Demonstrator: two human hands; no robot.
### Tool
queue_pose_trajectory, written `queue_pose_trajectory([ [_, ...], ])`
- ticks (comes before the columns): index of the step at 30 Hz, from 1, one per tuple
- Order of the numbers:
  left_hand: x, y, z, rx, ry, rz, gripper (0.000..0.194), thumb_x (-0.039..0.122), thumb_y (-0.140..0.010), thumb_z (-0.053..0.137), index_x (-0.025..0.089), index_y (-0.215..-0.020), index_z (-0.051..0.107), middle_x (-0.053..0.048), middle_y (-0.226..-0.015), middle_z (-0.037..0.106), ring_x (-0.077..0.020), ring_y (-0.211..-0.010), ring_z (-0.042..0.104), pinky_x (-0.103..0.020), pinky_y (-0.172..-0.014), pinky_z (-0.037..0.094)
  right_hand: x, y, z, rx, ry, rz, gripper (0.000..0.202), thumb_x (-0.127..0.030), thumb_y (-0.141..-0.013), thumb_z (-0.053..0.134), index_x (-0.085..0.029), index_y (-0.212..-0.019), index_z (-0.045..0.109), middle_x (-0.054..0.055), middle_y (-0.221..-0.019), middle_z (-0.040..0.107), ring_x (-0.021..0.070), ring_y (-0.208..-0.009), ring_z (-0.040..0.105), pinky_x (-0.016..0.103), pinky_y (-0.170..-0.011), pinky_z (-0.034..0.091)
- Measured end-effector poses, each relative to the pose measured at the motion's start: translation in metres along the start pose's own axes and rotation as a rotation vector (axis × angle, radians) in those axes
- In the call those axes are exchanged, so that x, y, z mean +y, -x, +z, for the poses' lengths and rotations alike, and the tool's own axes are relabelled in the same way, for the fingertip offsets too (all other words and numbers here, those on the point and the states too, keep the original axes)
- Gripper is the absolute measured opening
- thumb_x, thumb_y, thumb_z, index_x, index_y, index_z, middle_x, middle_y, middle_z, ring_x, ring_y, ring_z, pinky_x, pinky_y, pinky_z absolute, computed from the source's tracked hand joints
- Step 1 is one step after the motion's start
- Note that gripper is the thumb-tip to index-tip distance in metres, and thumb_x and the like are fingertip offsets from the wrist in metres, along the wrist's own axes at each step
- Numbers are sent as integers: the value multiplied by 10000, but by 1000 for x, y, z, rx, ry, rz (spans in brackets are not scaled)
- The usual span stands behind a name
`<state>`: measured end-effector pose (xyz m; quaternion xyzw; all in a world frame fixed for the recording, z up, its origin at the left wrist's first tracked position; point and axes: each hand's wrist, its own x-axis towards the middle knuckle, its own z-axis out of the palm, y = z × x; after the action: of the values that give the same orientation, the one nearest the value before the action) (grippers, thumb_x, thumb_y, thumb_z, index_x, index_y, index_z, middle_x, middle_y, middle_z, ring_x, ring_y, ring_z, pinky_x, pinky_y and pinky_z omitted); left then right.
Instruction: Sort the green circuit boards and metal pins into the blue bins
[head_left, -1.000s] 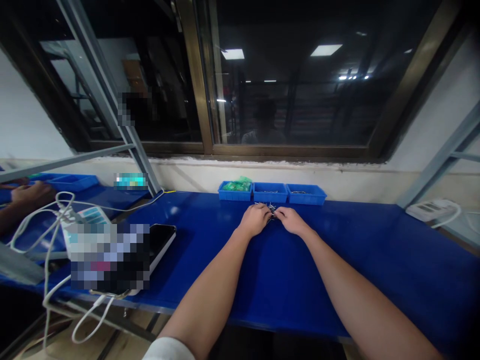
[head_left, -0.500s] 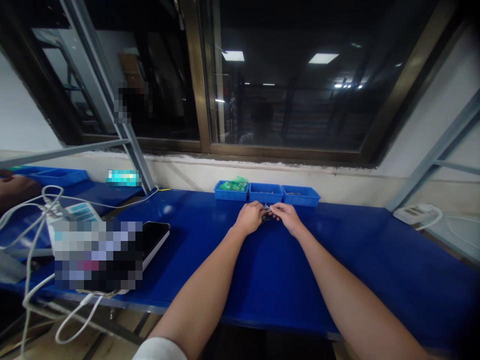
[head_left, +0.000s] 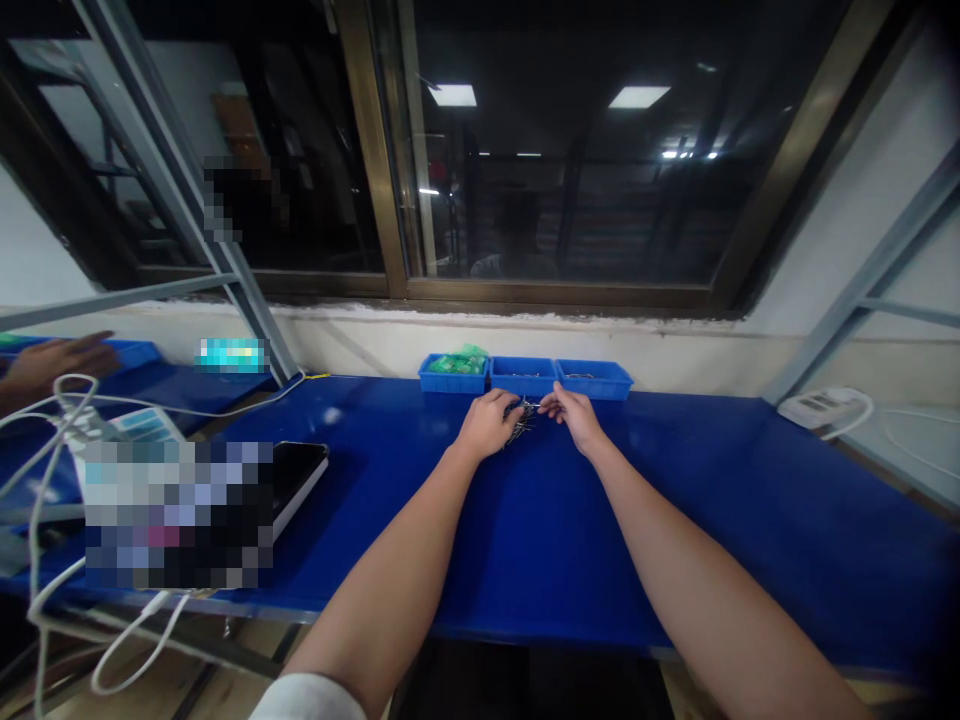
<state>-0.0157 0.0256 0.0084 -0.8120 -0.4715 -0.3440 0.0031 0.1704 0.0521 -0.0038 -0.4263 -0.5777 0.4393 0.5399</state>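
A small heap of thin, shiny metal pieces (head_left: 520,432) lies on the blue tabletop; they are too small to name more exactly. My left hand (head_left: 489,424) is at its left side, fingers curled and closed on some of these pieces, partly hiding them. Just to the right, my right hand (head_left: 574,416) is held with its fingers apart and its thumb raised, near the ends of the pieces. Nothing plainly shows in it. Behind my hands stand a blue bin with green plastic packets (head_left: 459,362), a middle blue bin (head_left: 523,383) and a right blue bin (head_left: 596,387) with thin metal items.
On the left lie a phone (head_left: 301,468) on a white box, partly blurred out, and white cables (head_left: 112,672). Another person's hand (head_left: 64,362) is at the neighbouring table. Grey metal posts (head_left: 251,310) flank the table, and a white power strip (head_left: 816,408) sits at right.
My hands have moved apart: the right hand has drawn off to the right and its fingers have opened. More of the metal heap shows. The other person's hand has reached farther in.
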Motion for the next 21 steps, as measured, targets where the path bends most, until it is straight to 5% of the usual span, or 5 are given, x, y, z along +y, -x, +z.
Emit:
queue_pose_trajectory([
  [10,-3,-2,4,-28,1,21,229,254,-894,459,187,-888,678,-52,-967,632,-141,-893,602,-258,-865,451,-9,7,7,-177,-12,-11,466,-624,-723,541,-171,-688,644,69,-653,663,134,-566,535,251,-500,340],
  [17,1,-1,0,-31,5,-1,267,329,-899,453,198,-1015,654,-57,-1016,630,-157,-952,593,-271,-885,444,-6,4,2,-130,-7,-46,501,-642,-728,525,-161,-645,636,66,-603,642,128,-536,526,242,-479,332],
  [21,-2,-1,2,-44,-6,-9,234,290,-893,463,189,-908,673,-49,-972,627,-147,-903,604,-258,-868,446,-4,1,-2,-90,-17,-35,522,-645,-738,517,-153,-602,626,59,-536,609,115,-476,499,244,-458,306],
])
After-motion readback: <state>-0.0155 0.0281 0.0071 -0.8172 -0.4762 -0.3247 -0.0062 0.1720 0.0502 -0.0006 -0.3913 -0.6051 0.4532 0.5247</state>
